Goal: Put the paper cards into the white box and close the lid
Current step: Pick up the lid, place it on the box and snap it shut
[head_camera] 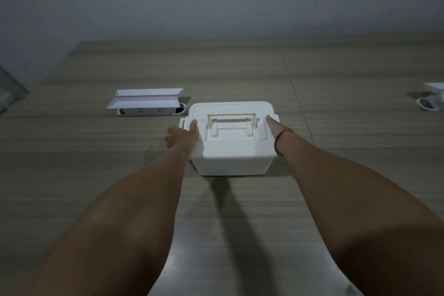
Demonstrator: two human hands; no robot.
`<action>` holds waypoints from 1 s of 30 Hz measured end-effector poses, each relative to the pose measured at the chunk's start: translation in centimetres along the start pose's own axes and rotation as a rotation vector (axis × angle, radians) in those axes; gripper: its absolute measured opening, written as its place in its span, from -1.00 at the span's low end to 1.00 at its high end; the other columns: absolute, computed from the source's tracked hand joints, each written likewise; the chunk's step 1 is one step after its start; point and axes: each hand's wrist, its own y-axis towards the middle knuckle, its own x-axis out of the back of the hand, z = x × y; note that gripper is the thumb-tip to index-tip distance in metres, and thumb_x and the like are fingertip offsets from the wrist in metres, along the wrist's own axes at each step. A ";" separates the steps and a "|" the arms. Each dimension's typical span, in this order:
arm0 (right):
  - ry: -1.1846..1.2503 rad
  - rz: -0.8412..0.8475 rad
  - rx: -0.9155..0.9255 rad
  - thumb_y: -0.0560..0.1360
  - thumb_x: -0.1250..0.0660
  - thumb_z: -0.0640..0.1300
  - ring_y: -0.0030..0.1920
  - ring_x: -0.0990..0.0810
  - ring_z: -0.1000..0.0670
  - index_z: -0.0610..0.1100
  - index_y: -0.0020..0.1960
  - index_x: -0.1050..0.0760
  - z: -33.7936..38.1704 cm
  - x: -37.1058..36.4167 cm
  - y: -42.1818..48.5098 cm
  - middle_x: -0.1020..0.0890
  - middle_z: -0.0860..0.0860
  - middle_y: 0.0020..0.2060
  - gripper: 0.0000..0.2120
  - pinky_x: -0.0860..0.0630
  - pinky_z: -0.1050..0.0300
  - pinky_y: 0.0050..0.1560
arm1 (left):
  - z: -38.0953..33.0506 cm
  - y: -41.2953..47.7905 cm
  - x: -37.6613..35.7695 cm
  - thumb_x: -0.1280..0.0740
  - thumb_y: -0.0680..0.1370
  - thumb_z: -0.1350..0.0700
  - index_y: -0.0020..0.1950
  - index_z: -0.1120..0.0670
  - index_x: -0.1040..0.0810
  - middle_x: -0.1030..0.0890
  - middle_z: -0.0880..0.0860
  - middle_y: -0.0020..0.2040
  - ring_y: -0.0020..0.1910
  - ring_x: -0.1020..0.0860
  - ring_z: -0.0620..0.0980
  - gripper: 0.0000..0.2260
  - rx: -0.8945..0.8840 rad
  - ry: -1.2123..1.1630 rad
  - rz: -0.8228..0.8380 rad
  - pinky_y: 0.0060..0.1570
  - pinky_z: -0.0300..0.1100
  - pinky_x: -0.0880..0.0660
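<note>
A white box (pixel 230 154) stands on the wooden table in front of me, its lid (pixel 230 109) down on top with a flat handle folded on it. My left hand (pixel 183 133) presses against the box's left side at the clasp, thumb on the lid. My right hand (pixel 275 127) grips the right side at the other clasp; a red string circles that wrist. No paper cards are visible outside the box.
A white pop-up socket unit (pixel 146 103) with its two flaps raised sits in the table (pixel 96 175) behind and left of the box. Another white socket unit (pixel 433 100) is at the right edge. A grey wall stands behind the table.
</note>
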 end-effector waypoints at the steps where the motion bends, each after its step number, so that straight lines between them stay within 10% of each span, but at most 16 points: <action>1: 0.052 0.009 -0.008 0.36 -0.40 0.19 0.27 -0.54 -0.16 -0.18 0.39 -0.39 -0.1 0.0 0.0 -0.53 -0.11 0.32 -0.29 -0.42 -0.04 0.35 | 0.0 0.0 0.0 -0.25 0.51 -0.22 0.48 0.25 -0.19 -0.28 0.28 0.45 0.43 -0.29 0.26 -0.27 -0.026 0.036 -0.033 0.37 0.08 -0.27; 7: -0.274 -0.388 0.216 0.40 -0.36 0.15 0.23 -0.55 -0.23 -0.24 0.21 -0.48 -0.5 -0.5 -0.9 -0.58 -0.18 0.22 -0.44 -0.47 -0.05 0.25 | 0.0 -0.4 0.0 -0.30 0.51 -0.16 0.23 0.26 -0.50 -0.43 0.24 0.30 0.32 -0.40 0.21 -0.48 -0.253 0.165 -0.236 0.19 0.08 -0.43; 14: -0.320 -0.313 0.372 0.47 -0.30 0.11 0.22 -0.54 -0.21 -0.24 0.25 -0.45 -1.4 0.3 -0.4 -0.57 -0.18 0.22 -0.49 -0.50 -0.04 0.21 | 1.8 0.9 0.1 -0.31 0.50 -0.16 0.28 0.24 -0.49 -0.58 0.21 0.21 0.18 -0.55 0.20 -0.46 -0.207 -0.163 0.036 0.21 0.03 -0.51; 30: -0.377 -0.460 0.400 0.57 -0.23 -0.12 0.18 -0.58 -0.26 -0.22 0.18 -0.56 -0.6 -1.0 -1.8 -0.60 -0.23 0.18 -0.73 -0.51 0.01 0.10 | 0.6 0.3 -1.0 -0.19 0.59 0.11 0.00 0.31 -0.57 -0.62 0.30 0.02 0.04 -0.57 0.26 -0.72 -0.383 -0.050 -0.169 -0.05 -0.05 -0.45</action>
